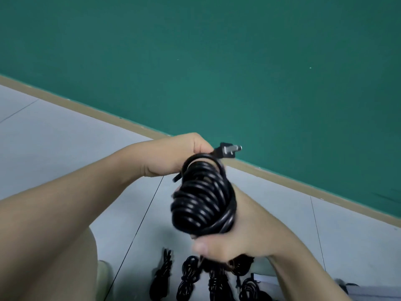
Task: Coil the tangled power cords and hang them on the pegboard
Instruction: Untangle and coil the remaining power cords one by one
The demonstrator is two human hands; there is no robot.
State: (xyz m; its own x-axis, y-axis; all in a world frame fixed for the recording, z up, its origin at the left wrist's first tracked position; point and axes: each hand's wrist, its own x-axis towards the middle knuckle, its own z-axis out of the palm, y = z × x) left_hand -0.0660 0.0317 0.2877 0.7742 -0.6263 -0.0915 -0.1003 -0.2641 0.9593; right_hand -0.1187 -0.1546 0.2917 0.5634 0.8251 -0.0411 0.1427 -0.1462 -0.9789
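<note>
A black power cord (201, 203), wound into a thick bundle, is held up in front of me. My right hand (234, 240) grips the bundle's lower end, thumb toward the camera. My left hand (184, 153) grips the cord's end near the top, just behind the plug (227, 149), whose metal prongs point right. One turn of cord loops around the top of the bundle. No pegboard is in view.
Several more bundled black cords (188, 276) lie on the pale tiled floor (65, 137) below my hands. A green wall (217, 61) with a tan baseboard (108, 115) runs diagonally behind. My knee shows at the lower left.
</note>
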